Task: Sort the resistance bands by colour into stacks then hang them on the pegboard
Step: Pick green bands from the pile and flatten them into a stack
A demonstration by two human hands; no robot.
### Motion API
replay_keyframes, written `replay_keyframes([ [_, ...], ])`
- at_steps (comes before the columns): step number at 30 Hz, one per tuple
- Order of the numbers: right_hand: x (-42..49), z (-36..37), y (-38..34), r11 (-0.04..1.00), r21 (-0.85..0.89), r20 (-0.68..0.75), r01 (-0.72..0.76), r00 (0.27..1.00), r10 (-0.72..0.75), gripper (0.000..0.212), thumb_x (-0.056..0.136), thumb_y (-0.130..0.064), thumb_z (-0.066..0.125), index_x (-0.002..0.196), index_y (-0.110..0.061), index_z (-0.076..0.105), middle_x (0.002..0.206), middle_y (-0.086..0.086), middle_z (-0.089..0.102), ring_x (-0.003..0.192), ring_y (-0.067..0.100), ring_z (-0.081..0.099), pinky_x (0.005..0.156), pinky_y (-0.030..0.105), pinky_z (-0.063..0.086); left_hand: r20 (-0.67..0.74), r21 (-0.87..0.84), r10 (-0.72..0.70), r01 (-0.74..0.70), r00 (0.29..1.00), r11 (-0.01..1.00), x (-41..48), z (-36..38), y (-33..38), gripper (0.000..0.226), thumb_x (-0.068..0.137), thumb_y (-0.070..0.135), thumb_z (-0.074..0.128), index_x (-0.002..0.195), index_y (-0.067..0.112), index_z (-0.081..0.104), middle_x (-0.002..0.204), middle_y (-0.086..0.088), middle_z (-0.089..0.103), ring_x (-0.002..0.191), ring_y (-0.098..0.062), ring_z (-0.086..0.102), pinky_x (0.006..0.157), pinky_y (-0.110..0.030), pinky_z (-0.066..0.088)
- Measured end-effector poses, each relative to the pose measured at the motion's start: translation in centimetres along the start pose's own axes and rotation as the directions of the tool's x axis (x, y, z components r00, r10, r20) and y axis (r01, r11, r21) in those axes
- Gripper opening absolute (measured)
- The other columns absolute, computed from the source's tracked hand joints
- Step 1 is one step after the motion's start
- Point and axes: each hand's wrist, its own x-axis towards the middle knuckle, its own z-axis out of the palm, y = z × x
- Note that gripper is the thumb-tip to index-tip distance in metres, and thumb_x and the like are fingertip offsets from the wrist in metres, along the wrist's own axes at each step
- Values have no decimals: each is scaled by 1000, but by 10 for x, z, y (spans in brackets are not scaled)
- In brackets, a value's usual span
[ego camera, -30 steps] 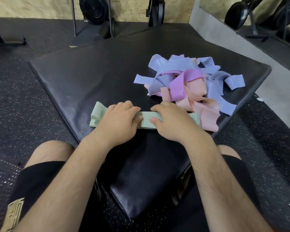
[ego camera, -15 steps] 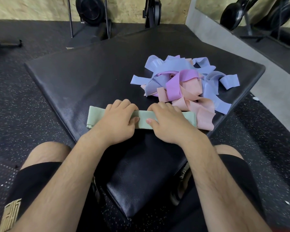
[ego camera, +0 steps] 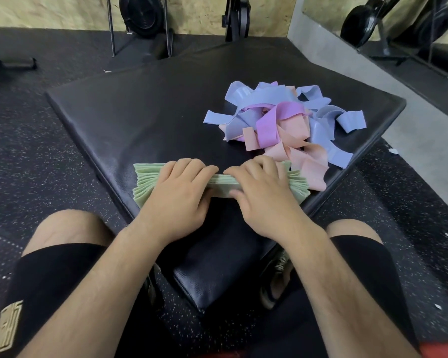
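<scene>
**A:** Where are the green bands (ego camera: 145, 184)?

**B:** They are stacked in a thick bundle at the 6 o'clock edge of the black mat (ego camera: 140, 112). The bundle lies crosswise, and its layered ends fan out toward 9 and 3 o'clock.

**A:** And the person's hands?

**B:** Both are on that bundle. The left hand (ego camera: 176, 195) covers its left half and the right hand (ego camera: 264, 195) its right half. The fingers curl over the far side and the thumbs sit on the near side, so each hand grips the stack. The two sets of fingertips nearly meet in the middle.

**A:** What else lies on the mat?

**B:** A loose, tangled pile (ego camera: 290, 130) sits at about 2 o'clock. Blue bands (ego camera: 259, 96) lie along its far and right sides, and pink bands (ego camera: 303, 158) along its near side. A purple band (ego camera: 272, 125) loops across the middle. The nearest pink loop lies just beside the right end of the green bundle.

**A:** What is under the mat?

**B:** A speckled black floor (ego camera: 36, 156).
</scene>
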Motion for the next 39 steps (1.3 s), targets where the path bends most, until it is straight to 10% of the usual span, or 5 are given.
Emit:
replay_keyframes([
  [12, -18, -27, 73, 984, 142, 130, -107, 988, 89, 37, 100, -33, 60, 135, -43, 55, 129, -18, 59, 134, 10, 41, 121, 38, 10, -17, 93, -68, 69, 998, 993, -16, -19, -44, 42, 94, 54, 47, 124, 31, 67, 101, 11, 65, 106, -25, 59, 104, -41, 31],
  [20, -24, -31, 89, 852, 457, 164, -254, 966, 199, 21, 88, -35, 76, 106, -39, 66, 103, -21, 68, 95, 0, 61, 87, 29, 51, 267, -564, -314, 412, 911, 716, -30, -41, -82, 30, 78, 23, 88, 98, 33, 68, 82, 6, 69, 73, -14, 65, 79, -35, 53],
  [26, -27, -44, 82, 709, 661, 84, -246, 963, 256, 26, 82, -17, 84, 93, -37, 72, 94, -18, 71, 83, -8, 65, 75, 6, 45, 197, -633, -412, 436, 890, 640, -31, -47, -86, 31, 69, 29, 88, 93, 25, 70, 74, 6, 72, 64, -5, 61, 63, -18, 48],
  [30, -23, -34, 84, 739, 597, 201, -312, 950, 239, 27, 80, -26, 85, 95, -42, 70, 99, -18, 72, 89, 7, 69, 88, 31, 56, 299, -616, -377, 479, 877, 625, -36, -47, -89, 32, 64, 36, 85, 91, 30, 69, 73, 1, 72, 64, -8, 61, 63, -21, 48],
  [39, 26, -22, 40, 178, 961, 109, -213, 879, 465, 44, 87, -2, 77, 120, -24, 57, 108, 6, 73, 96, 14, 75, 73, 29, 61, 144, -947, -749, 309, 647, 84, -20, -45, -116, 44, 83, 3, 78, 121, 14, 58, 97, -1, 73, 79, -15, 73, 63, -25, 59],
])
